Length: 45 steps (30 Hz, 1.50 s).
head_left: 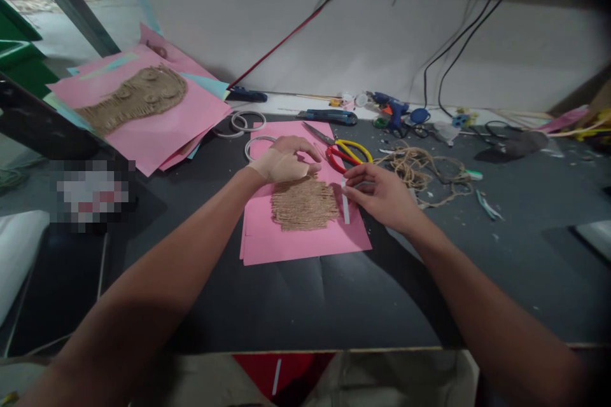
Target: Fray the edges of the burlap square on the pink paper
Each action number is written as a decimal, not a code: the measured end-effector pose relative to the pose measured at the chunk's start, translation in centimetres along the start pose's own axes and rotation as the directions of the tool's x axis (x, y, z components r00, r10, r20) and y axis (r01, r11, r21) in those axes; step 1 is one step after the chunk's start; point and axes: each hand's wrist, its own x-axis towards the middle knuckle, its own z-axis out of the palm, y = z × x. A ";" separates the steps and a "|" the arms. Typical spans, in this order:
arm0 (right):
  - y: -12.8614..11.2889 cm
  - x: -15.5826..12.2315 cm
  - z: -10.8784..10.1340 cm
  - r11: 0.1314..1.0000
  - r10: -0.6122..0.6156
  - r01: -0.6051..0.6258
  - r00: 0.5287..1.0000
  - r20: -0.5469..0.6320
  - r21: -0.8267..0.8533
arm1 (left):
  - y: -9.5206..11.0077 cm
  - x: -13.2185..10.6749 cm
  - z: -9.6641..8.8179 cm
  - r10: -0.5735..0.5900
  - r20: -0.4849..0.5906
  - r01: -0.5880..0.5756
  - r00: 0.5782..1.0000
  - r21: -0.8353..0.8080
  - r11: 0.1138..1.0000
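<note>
A pad of brown twine, laid in tight side-by-side rows with ragged ends, lies on pink paper. Over its far edge is my left hand, fingers curved and thumb a little apart from them, with nothing visible in its grasp. To the right of the pad, my right hand pinches a narrow white strip between thumb and fingers. Just beyond the hands, scissors with red and yellow handles lie with their blades pointing away to the left.
Loose twine lies tangled at the right. Behind are a utility knife, a blue glue gun and metal rings. Stacked pink sheets bear a larger twine piece at the left. Cables hang along the wall.
</note>
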 end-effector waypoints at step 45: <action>-1.7 -0.3 0.7 0.678 0.259 -0.209 0.965 0.038 0.705 | -0.8 -0.2 1.7 0.109 0.185 -0.107 0.977 -0.020 0.994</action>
